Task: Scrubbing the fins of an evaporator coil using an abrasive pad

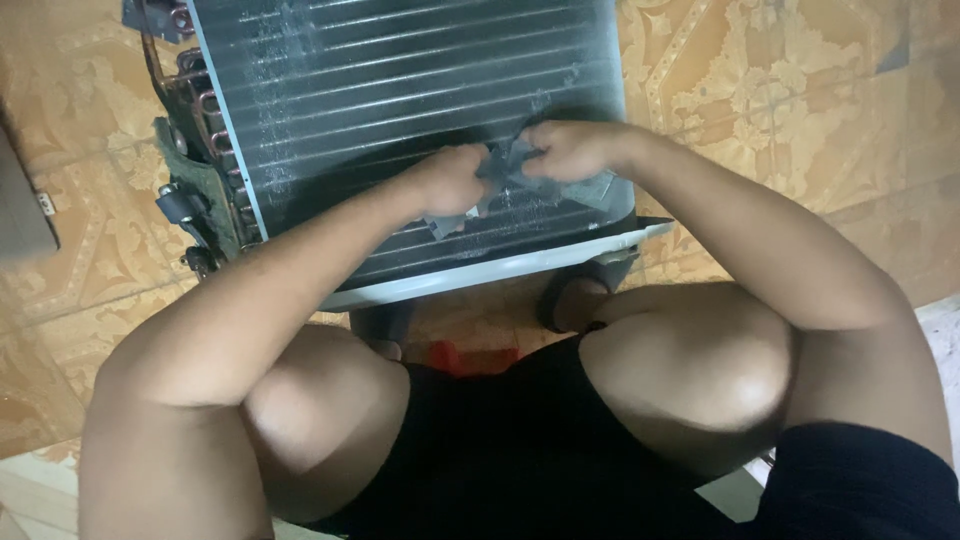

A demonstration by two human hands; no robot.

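— Head view, near to far: two bare knees point(690, 360), then a white edge point(500, 270) along the near side of a finned coil point(400, 90) that lies flat on the patterned floor point(780, 90).

— Where is the dark sheet?

— That crumpled sheet point(505, 170) lies on the coil's near right part, between both hands, with its long axis running left to right.

— Which hand is closer to it?

— Neither, as far as I can judge. My left hand point(450, 180) pinches its left end, fingers curled tight. My right hand point(570, 150) grips the right end the same way, slightly farther up the fins.

— And beyond?

— Copper tube bends point(205, 120) sit at the coil's far left side, well apart from either hand.
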